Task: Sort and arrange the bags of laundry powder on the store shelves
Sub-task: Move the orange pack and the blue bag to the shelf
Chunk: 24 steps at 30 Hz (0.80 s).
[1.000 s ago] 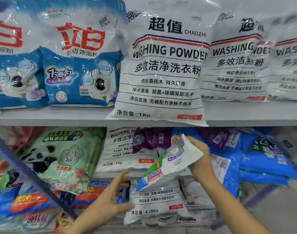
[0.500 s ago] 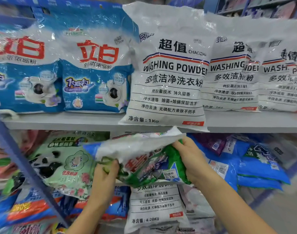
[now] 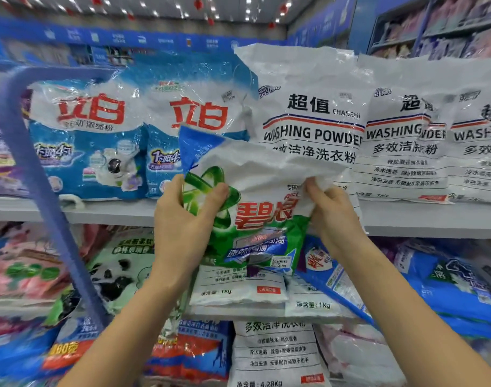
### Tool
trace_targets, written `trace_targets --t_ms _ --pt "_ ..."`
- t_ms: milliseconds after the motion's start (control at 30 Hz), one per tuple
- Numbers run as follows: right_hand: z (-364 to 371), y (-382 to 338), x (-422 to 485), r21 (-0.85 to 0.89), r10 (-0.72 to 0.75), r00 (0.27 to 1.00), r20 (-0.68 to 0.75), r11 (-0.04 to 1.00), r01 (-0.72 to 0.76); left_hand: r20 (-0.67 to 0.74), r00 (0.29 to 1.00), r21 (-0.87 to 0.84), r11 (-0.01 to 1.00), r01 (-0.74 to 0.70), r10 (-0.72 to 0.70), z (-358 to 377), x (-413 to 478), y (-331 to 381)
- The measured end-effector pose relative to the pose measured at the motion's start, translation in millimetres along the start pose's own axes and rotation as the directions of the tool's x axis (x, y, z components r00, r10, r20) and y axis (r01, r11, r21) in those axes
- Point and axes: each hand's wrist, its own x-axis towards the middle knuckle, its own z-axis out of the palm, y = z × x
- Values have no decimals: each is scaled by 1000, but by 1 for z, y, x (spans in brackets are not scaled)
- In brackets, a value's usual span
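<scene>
Green-and-white powder bag (image 3: 255, 202) upright between both hands, left hand (image 3: 182, 219) gripping its left edge, right hand (image 3: 333, 216) pinching its right edge

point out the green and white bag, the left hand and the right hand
green and white bag (image 3: 262, 216), head view, on its red lettering
left hand (image 3: 182, 227), head view, back of hand
right hand (image 3: 336, 216), head view, back of hand

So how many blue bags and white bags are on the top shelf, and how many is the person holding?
Blue bags: 2
White bags: 3
Green bag, held: 1
Total: 6
</scene>
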Motion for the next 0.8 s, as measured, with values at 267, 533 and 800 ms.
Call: trace_targets --t_ms 267,533,800 --pt "16 -10 0 4 -64 994 85 998 64 -22 990 -43 989 139 -140 -20 12 -8" --pt "32 -20 8 -10 -171 985 9 985 171 39 984 -45 983 178 -176 -41 13 -18" --pt "79 -34 15 -862 -535 776 334 160 480 -2 999 164 985 54 -54 -45 15 -14"
